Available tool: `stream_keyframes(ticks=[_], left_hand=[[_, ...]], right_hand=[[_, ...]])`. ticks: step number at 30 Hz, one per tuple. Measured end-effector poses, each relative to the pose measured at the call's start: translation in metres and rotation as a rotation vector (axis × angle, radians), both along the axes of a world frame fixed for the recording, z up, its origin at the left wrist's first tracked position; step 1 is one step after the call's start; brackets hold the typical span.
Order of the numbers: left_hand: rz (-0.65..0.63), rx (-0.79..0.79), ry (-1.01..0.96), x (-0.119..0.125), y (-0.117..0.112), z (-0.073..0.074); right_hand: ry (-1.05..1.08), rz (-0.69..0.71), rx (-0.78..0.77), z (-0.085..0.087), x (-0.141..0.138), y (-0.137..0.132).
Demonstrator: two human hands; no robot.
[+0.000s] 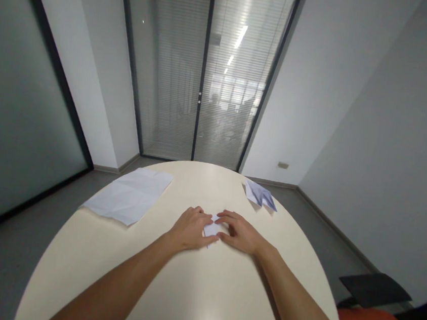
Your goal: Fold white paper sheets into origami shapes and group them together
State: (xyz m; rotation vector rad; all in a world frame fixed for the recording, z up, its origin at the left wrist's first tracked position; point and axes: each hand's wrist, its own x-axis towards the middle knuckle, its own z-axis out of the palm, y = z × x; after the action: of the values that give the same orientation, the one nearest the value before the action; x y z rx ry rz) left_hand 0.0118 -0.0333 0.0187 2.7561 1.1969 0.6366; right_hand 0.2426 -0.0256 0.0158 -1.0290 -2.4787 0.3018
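Both my hands rest on a round cream table near its middle. Between them lies a small folded piece of white paper, mostly covered by my fingers. My left hand presses on the paper's left side with curled fingers and its thumb at the lower edge. My right hand pinches the paper's right side with fingers pressed together on it.
A larger creased white sheet lies flat at the table's far left. A folded paper shape sits at the far right edge. An orange chair with a black armrest stands at the lower right. Glass doors with blinds are behind the table.
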Motion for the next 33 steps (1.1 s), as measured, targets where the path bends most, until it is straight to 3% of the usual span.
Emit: stream_keyframes(ticks=[9,18,29,33], left_hand=[[0.052,0.008,-0.005,0.003,0.001,-0.015],[0.116,-0.019,-0.038,0.004,0.002,-0.015],[0.142,0.0,-0.109,0.003,0.006,-0.016],[0.157,-0.039,-0.224,0.004,0.009,-0.019]], right_hand=[[0.024,-0.132,0.026,-0.004,0.002,0.006],[0.081,-0.167,-0.002,-0.006,0.002,0.007],[0.433,-0.247,-0.204,-0.028,0.002,0.02],[0.515,-0.253,-0.258,-0.027,0.002,0.022]])
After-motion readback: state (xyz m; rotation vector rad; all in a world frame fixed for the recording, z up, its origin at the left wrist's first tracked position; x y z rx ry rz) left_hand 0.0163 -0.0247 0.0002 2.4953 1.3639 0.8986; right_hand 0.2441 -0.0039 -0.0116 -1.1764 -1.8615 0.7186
